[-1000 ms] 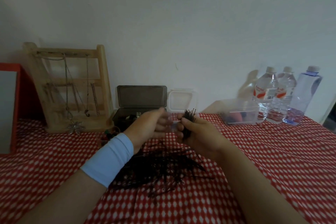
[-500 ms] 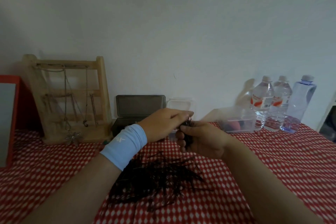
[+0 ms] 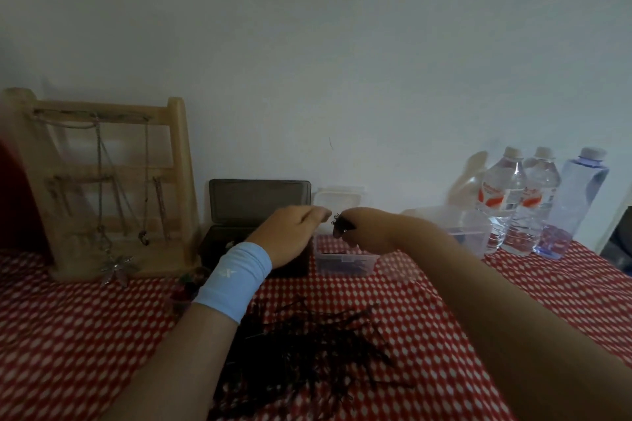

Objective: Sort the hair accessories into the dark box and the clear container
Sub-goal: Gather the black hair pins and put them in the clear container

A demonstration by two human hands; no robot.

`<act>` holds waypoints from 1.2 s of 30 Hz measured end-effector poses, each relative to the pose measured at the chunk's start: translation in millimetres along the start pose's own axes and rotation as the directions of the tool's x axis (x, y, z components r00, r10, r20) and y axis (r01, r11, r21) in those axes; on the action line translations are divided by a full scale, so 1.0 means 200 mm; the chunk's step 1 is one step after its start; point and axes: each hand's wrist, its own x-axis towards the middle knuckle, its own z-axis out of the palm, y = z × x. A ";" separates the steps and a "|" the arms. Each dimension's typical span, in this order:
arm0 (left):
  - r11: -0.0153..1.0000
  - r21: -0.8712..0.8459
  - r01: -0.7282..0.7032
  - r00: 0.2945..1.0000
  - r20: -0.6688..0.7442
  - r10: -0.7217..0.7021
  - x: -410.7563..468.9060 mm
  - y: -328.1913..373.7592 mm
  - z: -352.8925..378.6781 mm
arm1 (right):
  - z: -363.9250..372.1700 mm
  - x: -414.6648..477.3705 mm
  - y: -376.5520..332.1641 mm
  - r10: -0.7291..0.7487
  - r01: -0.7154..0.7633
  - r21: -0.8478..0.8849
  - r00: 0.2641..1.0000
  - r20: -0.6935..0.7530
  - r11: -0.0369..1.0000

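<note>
pinching a bunch of hairpins [image 3: 339,226], the right hand [image 3: 364,232] has moved from the pile [image 3: 307,352] to above the clear container [image 3: 345,263], left hand [image 3: 292,236] straight-fingered beside it, so dropping them looks next.

The dark box [image 3: 260,196] and clear container [image 3: 342,265] look plastic, the rack [image 3: 178,164] wood.

Hairpin bundle [image 3: 339,228] above clear container [image 3: 343,265]

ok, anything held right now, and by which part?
Right hand grips a hairpin bundle round its shafts, looped ends poking out; left hand holds nothing visible.
</note>
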 end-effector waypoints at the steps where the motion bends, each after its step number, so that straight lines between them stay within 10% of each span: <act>1: 1.000 0.026 0.004 1.000 0.000 -0.004 0.00 -0.03 0.01 | 0.01 0.03 0.01 0.001 0.000 -0.077 1.000 0.015 0.997; 17: 0.837 0.515 -0.185 0.977 0.192 0.098 0.01 -0.13 0.18 | 0.07 -0.01 0.14 -0.097 0.101 -0.084 0.994 0.055 0.991; 24: 0.873 0.465 -0.147 0.986 0.140 0.091 0.00 -0.02 0.14 | 0.02 -0.17 0.08 -0.101 0.107 0.026 0.979 -0.178 0.994; 36: 0.879 0.467 -0.091 0.932 0.350 -0.090 -0.31 0.05 0.11 | 0.22 -0.42 0.04 -0.032 0.051 -0.142 0.991 0.133 0.989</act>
